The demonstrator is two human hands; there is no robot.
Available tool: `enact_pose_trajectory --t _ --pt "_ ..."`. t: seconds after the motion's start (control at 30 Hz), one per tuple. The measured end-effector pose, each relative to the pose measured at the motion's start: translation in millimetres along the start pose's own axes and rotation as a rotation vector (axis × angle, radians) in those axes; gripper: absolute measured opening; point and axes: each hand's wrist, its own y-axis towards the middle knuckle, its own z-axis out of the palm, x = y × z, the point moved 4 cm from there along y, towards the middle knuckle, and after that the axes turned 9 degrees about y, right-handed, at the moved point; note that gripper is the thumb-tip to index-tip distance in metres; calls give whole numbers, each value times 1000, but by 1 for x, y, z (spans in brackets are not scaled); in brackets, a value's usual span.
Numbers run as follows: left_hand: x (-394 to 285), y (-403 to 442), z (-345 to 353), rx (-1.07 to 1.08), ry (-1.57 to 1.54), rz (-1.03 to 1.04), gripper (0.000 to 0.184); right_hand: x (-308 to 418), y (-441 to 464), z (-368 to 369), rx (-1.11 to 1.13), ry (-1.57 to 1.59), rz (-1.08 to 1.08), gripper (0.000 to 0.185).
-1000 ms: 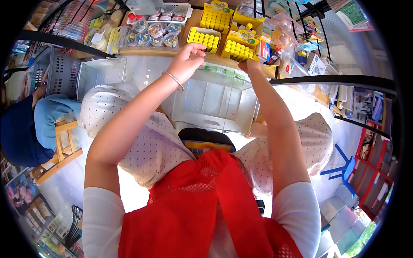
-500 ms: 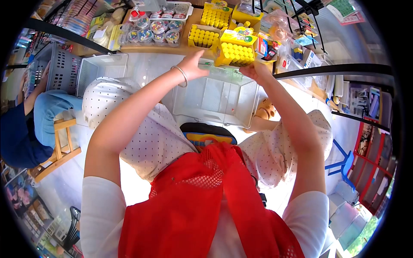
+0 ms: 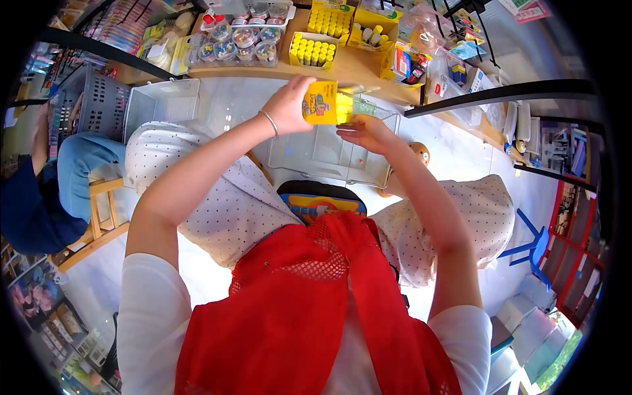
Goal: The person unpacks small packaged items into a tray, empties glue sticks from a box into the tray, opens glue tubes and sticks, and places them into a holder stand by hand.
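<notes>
My left hand (image 3: 289, 106) grips the left side of a yellow box (image 3: 322, 103), which is turned on its side above the wire basket. Yellow-capped sticks (image 3: 344, 106), which look like glue sticks, show at its right side. My right hand (image 3: 370, 134) is just below and right of the sticks, fingers stretched towards them and slightly apart. Whether its fingertips touch the box I cannot tell. Beneath both hands, the pale wire basket (image 3: 316, 163) stands in front of my knees.
On the wooden shelf (image 3: 276, 71) stand yellow boxes of similar sticks (image 3: 313, 51), an open yellow box with a few sticks (image 3: 372, 33), and clear tubs (image 3: 245, 38). Black rails (image 3: 500, 97) cross both sides. At left, a person (image 3: 39, 204) sits by a grey crate (image 3: 99, 105).
The yellow box has come off the shelf edge, down and left over the basket, and turned on its side. My left hand has closed on it; my right hand has moved down and left.
</notes>
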Motion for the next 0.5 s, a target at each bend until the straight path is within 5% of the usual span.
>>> enact_pose_trajectory --t 0.13,0.4,0.5 --pt "-13 -8 16 49 311 136 71 -16 14 20 -68 343 60 50" --pt "-26 -14 45 91 874 273 61 -72 94 25 621 818 4 47" --pt "-23 -17 63 14 987 328 51 -81 103 18 658 834 23 46"
